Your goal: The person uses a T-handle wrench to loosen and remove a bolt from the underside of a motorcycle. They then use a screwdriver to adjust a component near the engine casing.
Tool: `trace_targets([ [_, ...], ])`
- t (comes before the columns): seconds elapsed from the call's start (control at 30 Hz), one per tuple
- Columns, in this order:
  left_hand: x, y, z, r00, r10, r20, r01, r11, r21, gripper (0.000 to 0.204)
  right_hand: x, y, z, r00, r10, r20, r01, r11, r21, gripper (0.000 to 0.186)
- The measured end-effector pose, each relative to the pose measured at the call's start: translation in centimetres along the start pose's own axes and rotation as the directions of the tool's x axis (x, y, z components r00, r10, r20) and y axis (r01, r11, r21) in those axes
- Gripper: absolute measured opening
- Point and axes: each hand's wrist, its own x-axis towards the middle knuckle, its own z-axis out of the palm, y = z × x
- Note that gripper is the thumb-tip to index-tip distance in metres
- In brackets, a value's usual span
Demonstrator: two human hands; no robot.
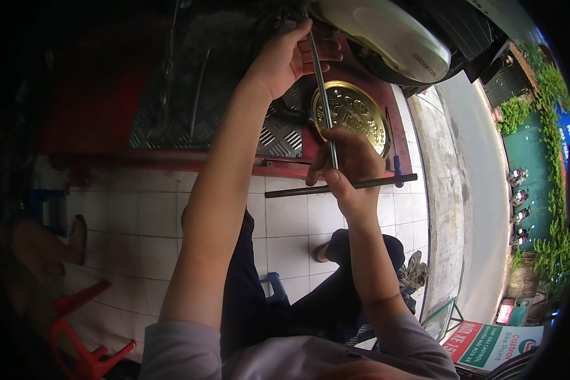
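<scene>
My right hand (351,183) is closed on a metal T-handle wrench (326,103), where the long shaft meets the dark crossbar. The shaft runs up toward the underside of a motor scooter with a silver cover (392,35). Near the shaft's upper end my left hand (294,57) is open, its fingers extended behind the shaft and its thumb beside it; what the shaft's tip touches is unclear. A gold embossed round tray (361,114) lies beneath the shaft on a red lift platform with diamond plate (158,120). A blue-handled tool (399,171) is at the platform's right edge.
A red plastic stool (85,342) and another person's legs (44,247) are at the left. A blue stool (272,285) is between my legs on the tiled floor (291,221). At right are a sign board (500,342), the street (468,190) and parked scooters (519,196).
</scene>
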Motion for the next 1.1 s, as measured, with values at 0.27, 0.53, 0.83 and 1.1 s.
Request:
trace_targets([
  [0.27,-1.6,-2.0,-1.1,0.861,-0.011,0.509,0.112,0.980,-0.168,0.038,1.8,-1.0,0.3,0.994,0.007,-0.108,0.023,0.962,0.273,0.059],
  [0.53,-1.9,-1.0,-1.2,0.896,0.063,0.439,0.075,0.954,-0.291,0.018,3.7,2.1,-4.8,0.969,0.063,0.240,-0.126,0.959,0.254,0.061],
  [0.83,-2.8,0.6,-1.6,0.945,-0.003,0.326,0.046,0.991,-0.122,0.024,6.1,1.8,-2.5,0.918,0.229,0.323,-0.338,0.879,0.336,0.049],
  [1.1,-5.0,2.7,-0.7,0.996,-0.079,0.036,0.070,0.976,0.206,0.013,8.8,1.7,0.1,0.859,0.338,0.383,-0.502,0.698,0.511,0.031],
])
